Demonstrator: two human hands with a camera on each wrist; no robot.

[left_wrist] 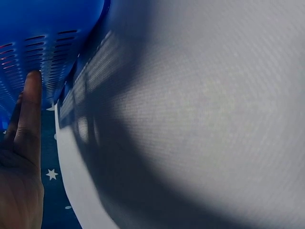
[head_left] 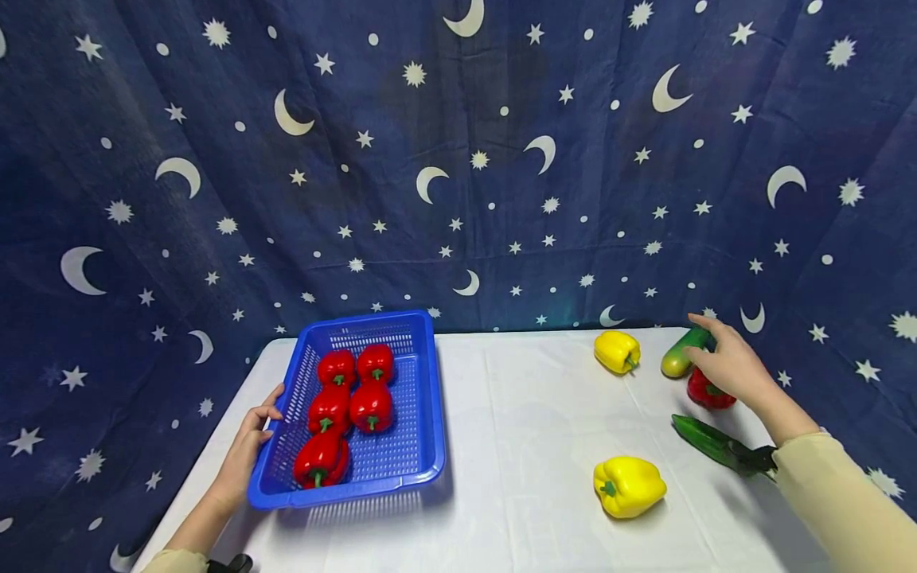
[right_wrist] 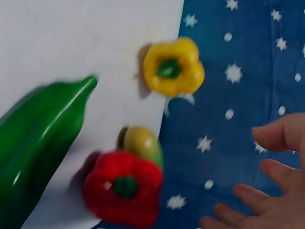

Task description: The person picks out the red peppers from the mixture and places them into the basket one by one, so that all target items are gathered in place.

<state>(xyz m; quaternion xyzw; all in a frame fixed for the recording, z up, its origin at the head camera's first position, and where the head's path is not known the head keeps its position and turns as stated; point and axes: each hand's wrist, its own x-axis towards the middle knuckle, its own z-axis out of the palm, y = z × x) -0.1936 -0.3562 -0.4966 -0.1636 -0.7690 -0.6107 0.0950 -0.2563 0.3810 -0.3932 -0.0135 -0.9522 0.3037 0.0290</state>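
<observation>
My left hand (head_left: 242, 454) reaches to the left side of a blue plastic basket (head_left: 435, 398), its fingertips at the rim. In the left wrist view a straight finger (left_wrist: 31, 100) lies against the basket's slotted wall. Several red bell peppers (head_left: 372, 406) sit in the basket. On the right, my right hand (head_left: 734, 366) hovers with fingers spread and nothing in them. Below it are a red bell pepper (head_left: 705, 392), partly hidden by the hand, and an oblong green-and-yellow fruit (head_left: 677, 360). The right wrist view shows the fingers (right_wrist: 279, 176) apart from that red pepper (right_wrist: 125, 191).
A yellow bell pepper (head_left: 618, 352) lies near the back edge of the white table (head_left: 516, 446), another yellow bell pepper (head_left: 629, 487) nearer the front. A long, pointed green vegetable (head_left: 709, 440) lies beside the right forearm. Behind hangs a dark blue star-and-moon curtain (head_left: 401, 263).
</observation>
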